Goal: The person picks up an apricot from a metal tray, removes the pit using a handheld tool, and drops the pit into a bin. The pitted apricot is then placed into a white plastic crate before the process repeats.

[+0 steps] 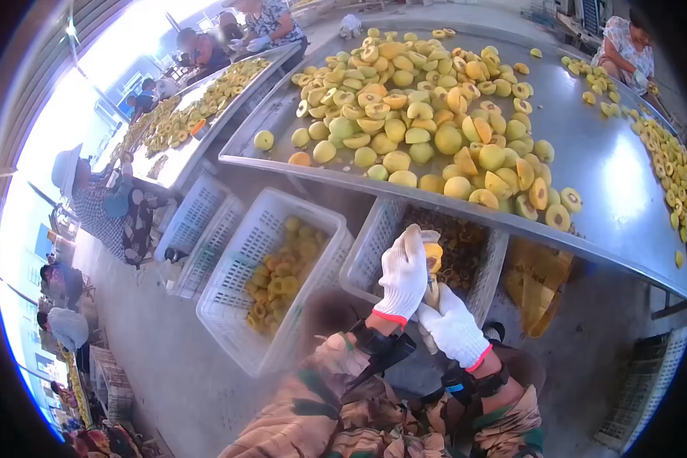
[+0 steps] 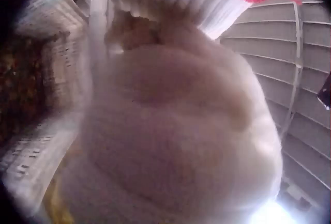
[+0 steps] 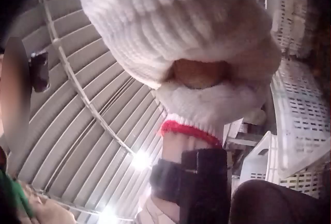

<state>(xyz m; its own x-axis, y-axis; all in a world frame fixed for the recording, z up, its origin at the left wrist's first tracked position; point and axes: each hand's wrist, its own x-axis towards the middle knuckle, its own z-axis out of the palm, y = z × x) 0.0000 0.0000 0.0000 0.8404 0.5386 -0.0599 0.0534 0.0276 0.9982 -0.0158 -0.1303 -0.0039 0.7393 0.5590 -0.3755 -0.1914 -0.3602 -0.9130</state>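
Both hands wear white knitted gloves with red cuffs and meet over a crate in the head view. The left hand (image 1: 404, 275) holds a yellow peach half (image 1: 434, 256), cut side partly showing. Just below it, the right hand (image 1: 454, 328) grips a thin tool (image 1: 431, 293) whose upper end reaches the fruit. Its working tip is hidden. In the right wrist view the curled right glove (image 3: 170, 22) surrounds a rounded brownish thing (image 3: 199, 73). The left glove (image 2: 176, 126) fills most of the left wrist view.
A metal table (image 1: 618, 175) ahead bears a heap of halved peaches (image 1: 404, 99). Under the hands stands a crate (image 1: 374, 237) of brown pits; left of it, another crate (image 1: 229, 267) holds yellow halves. A brown sack (image 1: 538, 282) lies right. Other people work around.
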